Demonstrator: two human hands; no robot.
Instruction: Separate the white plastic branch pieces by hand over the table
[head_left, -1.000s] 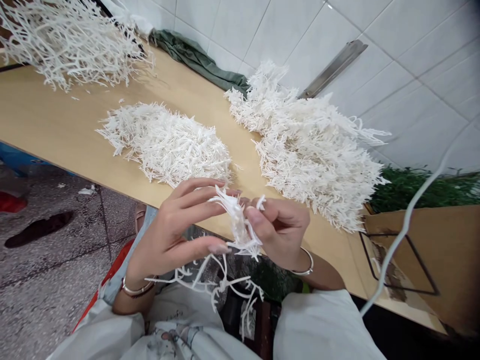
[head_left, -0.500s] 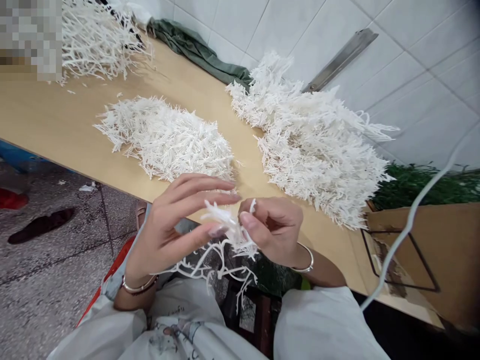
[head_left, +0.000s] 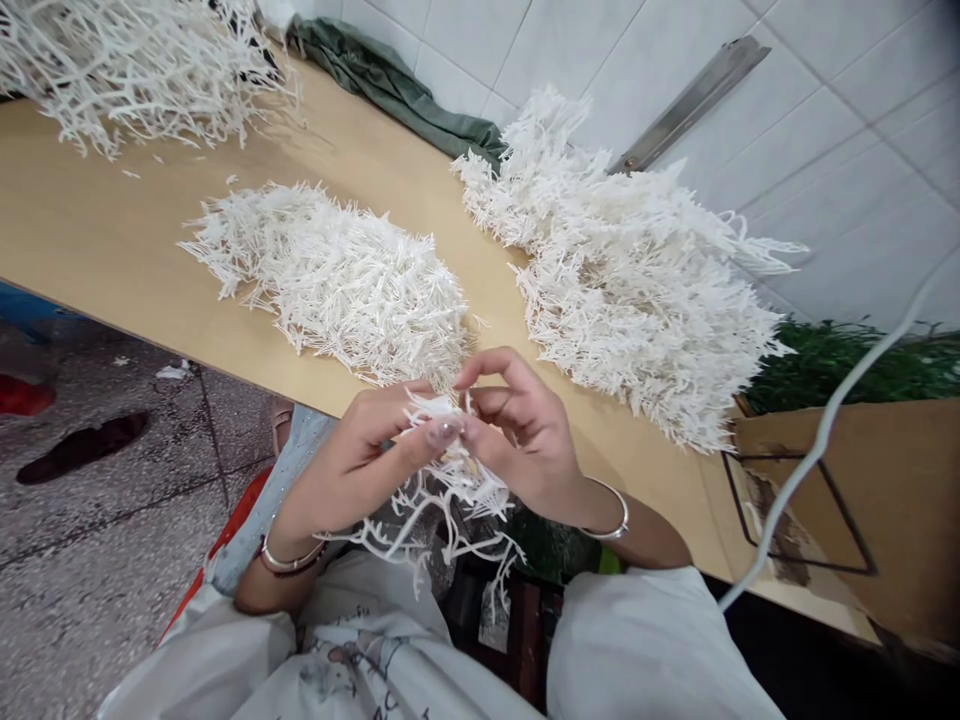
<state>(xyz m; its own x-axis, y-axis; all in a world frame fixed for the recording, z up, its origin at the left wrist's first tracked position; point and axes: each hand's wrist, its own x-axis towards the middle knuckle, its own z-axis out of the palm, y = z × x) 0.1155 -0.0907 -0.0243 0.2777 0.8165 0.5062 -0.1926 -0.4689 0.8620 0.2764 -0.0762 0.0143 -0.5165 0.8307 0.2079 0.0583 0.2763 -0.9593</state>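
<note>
Here, a loose bunch of thin, white, plastic-looking sprigs (head_left: 480, 488) sits between the two hands, above the lap and near the edge of the long, pale wood-toned table (head_left: 127, 220). Its ends are forked and tufted; longer, curved white branching stems (head_left: 450, 548) dangle below, and whether they join the bunch cannot be told. The left hand (head_left: 364, 475) has thumb and fingers clamped on the bunch's upper end. The right hand (head_left: 529, 440) touches it with the thumb, index finger arched away; whether its curled fingers grip cannot be told. Small dark lettering on the pale printed garment (head_left: 405, 665) is too blurred to read.
</note>
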